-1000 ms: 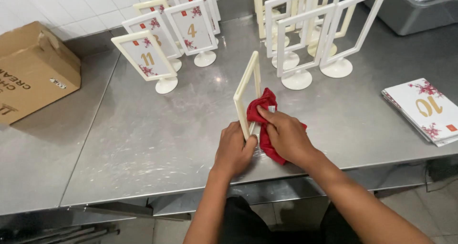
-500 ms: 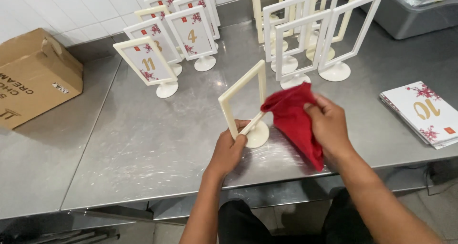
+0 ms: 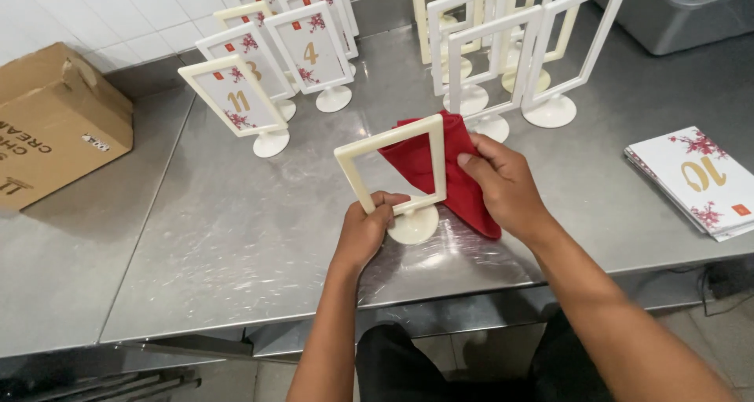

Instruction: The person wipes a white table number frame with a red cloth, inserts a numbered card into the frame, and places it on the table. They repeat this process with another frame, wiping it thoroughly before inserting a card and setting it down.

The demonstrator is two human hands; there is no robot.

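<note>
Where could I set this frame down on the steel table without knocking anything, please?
Bare steel lies left of the left hand, between the cardboard box and the empty frame; another patch between the red cloth and card stack. The back row of stands is crowded.

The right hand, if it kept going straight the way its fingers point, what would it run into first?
The right hand points up and left, pressing the red cloth against the empty cream frame. Cloth, then frame, come first. Farther along that line stand the numbered card stands, though depth is hard to judge.
</note>
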